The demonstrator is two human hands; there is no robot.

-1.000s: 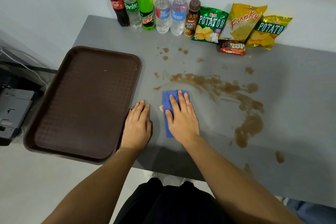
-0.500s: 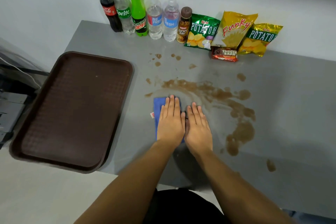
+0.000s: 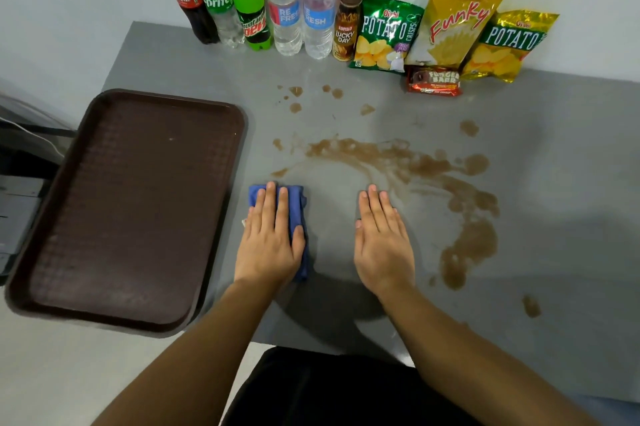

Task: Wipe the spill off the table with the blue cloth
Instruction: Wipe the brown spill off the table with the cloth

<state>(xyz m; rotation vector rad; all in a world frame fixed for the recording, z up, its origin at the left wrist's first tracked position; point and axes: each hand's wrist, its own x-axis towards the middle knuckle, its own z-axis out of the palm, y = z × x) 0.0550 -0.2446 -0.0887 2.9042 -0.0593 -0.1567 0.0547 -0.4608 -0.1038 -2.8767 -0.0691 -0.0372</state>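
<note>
A brown spill point(image 3: 412, 162) arcs across the middle of the grey table point(image 3: 561, 218) and ends in a larger puddle point(image 3: 471, 245) on the right. The folded blue cloth point(image 3: 296, 198) lies just left of the spill, near the tray. My left hand point(image 3: 268, 242) presses flat on the cloth and covers most of it. My right hand point(image 3: 382, 242) lies flat on the bare table between the cloth and the puddle, with nothing in it.
A brown tray point(image 3: 121, 211) overhangs the table's left edge. Along the back wall stand several bottles point(image 3: 249, 6) and snack bags point(image 3: 450, 31), with a chocolate bar pack point(image 3: 433, 81) in front. Small brown drops point(image 3: 296, 107) dot the area behind the spill.
The cloth passed from under my right hand to under my left hand. My right hand has slid off to the right onto bare table.
</note>
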